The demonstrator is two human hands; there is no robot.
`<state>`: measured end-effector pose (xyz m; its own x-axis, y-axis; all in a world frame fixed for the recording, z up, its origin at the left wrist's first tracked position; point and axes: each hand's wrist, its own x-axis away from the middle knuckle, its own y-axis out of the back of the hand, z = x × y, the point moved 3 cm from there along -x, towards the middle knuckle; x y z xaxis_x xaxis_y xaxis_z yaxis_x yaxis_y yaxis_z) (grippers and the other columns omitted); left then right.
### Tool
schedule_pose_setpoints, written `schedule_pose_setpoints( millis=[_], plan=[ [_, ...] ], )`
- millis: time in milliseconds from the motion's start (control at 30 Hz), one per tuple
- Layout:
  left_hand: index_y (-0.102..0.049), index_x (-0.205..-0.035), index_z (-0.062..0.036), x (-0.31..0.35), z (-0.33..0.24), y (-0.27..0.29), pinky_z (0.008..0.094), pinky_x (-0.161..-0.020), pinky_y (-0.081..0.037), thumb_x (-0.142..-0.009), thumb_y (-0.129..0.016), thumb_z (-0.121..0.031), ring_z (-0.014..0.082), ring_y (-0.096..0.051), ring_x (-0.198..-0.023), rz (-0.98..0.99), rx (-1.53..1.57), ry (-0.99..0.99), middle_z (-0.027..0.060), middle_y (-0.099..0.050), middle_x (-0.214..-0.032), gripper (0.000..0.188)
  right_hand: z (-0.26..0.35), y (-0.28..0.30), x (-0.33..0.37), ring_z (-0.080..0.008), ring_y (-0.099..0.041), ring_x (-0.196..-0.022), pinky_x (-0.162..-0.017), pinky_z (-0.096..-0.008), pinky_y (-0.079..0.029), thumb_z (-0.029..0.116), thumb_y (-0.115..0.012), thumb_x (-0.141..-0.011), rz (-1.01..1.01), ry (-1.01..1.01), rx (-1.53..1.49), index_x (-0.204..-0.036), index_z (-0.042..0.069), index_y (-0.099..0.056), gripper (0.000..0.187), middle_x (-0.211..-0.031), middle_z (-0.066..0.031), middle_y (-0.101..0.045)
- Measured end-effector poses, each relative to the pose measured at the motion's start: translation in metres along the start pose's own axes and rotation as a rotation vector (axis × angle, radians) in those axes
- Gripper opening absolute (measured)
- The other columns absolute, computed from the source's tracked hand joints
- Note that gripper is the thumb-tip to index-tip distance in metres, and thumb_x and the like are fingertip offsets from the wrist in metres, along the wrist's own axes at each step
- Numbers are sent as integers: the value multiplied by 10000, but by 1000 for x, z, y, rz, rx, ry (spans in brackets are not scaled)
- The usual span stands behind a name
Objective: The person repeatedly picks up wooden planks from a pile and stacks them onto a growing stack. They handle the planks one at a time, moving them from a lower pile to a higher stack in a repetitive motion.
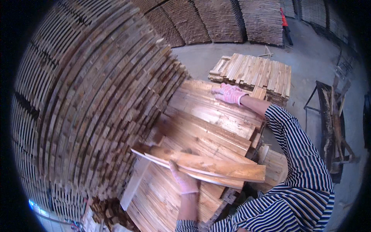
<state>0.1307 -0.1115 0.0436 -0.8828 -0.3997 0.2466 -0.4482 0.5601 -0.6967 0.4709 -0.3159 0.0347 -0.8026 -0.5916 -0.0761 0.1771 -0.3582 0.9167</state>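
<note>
My left hand (184, 181), in a pinkish work glove, is closed around a few narrow wooden boards (216, 167). They are held tilted above a broad stack of planks (154, 201), with the thumb on the near side and most fingers hidden beneath. Farther off, my right hand (230, 94), in a pink and white glove, rests on planks (205, 101) at the far part of the stack. Its fingers reach to the left over the wood, and no board is lifted in it. Some planks by the left end of the held boards look blurred.
A tall wall of stacked boards (96, 92) rises close on my left. Beyond the planks stands a lower pile of boards (255, 71). At right is a dark metal rack (328, 127) with wood scraps. More large stacks (220, 21) line the back.
</note>
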Motion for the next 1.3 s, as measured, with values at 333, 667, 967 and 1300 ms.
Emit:
schedule_pose_setpoints(
  millis=[333, 667, 967, 1300],
  plan=[
    [-394, -1495, -95, -38, 0, -12, 581, -1129, -407, -932, -517, -717, 404, -569, -1255, -104, 134, -73, 224, -525, -1415, 848, 222, -10, 121, -432, -487, -1366, -1126, -433, -411, 749, -499, -913, 347, 348, -210, -1598, 141, -306, 936, -1482, -295, -477],
    [-461, -1453, -125, -47, 30, -2, 471, -1095, -444, -1030, -519, -442, 271, -558, -1203, 97, 135, -28, 113, -574, -1376, 531, 50, 56, 44, -397, -572, -1285, -1081, -440, -452, 656, -541, -909, 43, 83, -78, -1506, 170, -492, 771, -1397, -231, -592],
    [-456, -1430, -92, -43, 26, -14, 479, -1032, -493, -1000, -588, -385, 287, -594, -1142, 72, 109, -38, 131, -590, -1322, 537, -43, 14, -80, -394, -544, -1309, -1068, -535, -446, 532, -418, -1020, -53, -89, -40, -1478, 263, -516, 540, -1438, -185, -560],
    [-540, -1361, -98, -44, 34, -24, 499, -1114, -433, -1031, -533, -433, 300, -578, -1221, -22, 198, 6, 119, -607, -1330, 471, -10, 12, -92, -409, -562, -1259, -1072, -527, -438, 556, -446, -1007, -367, -159, 452, -1506, 165, -471, 635, -1449, -241, -525]
  ],
)
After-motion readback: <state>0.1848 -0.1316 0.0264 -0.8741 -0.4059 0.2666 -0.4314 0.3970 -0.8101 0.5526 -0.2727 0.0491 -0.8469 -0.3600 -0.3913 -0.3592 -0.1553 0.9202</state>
